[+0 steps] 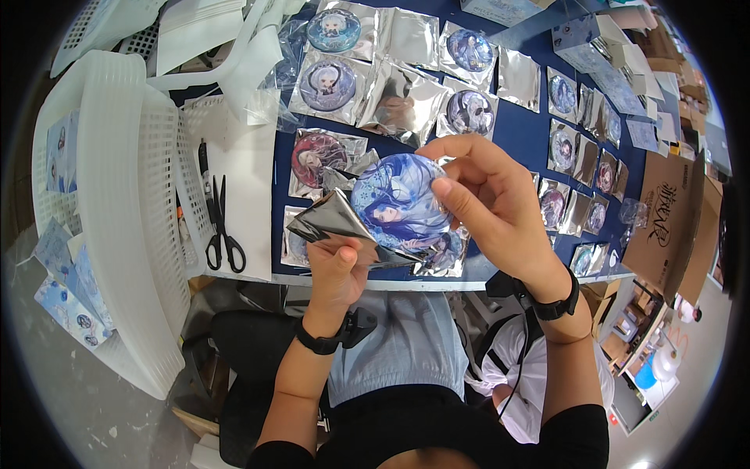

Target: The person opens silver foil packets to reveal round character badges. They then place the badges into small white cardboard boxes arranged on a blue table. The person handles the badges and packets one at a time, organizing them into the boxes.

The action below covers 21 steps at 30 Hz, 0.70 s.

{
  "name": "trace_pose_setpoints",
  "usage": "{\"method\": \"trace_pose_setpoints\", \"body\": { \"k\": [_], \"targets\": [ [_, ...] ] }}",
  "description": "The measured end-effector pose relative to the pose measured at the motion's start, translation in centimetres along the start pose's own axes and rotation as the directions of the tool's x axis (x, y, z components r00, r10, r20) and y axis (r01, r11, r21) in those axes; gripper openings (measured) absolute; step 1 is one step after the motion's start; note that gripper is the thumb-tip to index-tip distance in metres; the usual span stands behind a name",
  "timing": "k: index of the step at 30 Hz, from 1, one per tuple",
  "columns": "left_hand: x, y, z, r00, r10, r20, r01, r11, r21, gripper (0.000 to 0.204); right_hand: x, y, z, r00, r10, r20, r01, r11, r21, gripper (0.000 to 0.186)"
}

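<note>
My right hand (484, 199) grips a large round badge (391, 195) by its right rim, thumb on the face, which shows a blue-haired character. Just below and left of it, my left hand (340, 270) pinches a silver foil pouch (328, 219) whose shiny flap is folded up against the badge's lower left. Behind them on the dark blue table, a red badge (316, 160) and other round badges (328, 82) lie on foil pouches in rows, with plain foil squares among them. Part of another blue badge (445, 250) shows under the held one.
Stacked white baskets (117, 234) with printed cards stand at left, beside black scissors (220, 227), a pen (205, 172) and white paper (246, 156). Printed boxes (594, 62) and an open cardboard carton (664, 219) sit at right. A black chair (238, 367) is below the table.
</note>
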<state>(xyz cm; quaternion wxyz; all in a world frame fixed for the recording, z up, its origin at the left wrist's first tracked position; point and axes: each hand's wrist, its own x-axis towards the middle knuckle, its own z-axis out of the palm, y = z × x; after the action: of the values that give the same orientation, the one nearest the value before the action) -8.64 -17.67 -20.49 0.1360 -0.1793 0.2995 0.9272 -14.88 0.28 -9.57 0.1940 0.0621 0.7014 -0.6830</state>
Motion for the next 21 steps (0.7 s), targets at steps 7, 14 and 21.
{"method": "trace_pose_setpoints", "body": {
  "k": [7,14,21],
  "targets": [
    [-1.2,0.5,-0.2,0.997,-0.044,-0.066,0.05,0.995,0.084,0.054,-2.3,0.8,0.5,0.999,-0.032,0.033,0.036,0.991,-0.13,0.037],
    [-2.4,0.0,-1.5,0.992,-0.106,0.061,0.077,0.928,0.363,0.077,-4.7,2.8,0.5,0.948,-0.306,-0.085,0.289,0.943,-0.163,0.035],
    [-3.4,-2.2,2.8,0.935,-0.245,-0.255,0.315,0.905,0.287,0.084,-8.3,3.5,-2.5,0.916,-0.363,-0.168,0.344,0.929,-0.134,0.033]
  ]
}}
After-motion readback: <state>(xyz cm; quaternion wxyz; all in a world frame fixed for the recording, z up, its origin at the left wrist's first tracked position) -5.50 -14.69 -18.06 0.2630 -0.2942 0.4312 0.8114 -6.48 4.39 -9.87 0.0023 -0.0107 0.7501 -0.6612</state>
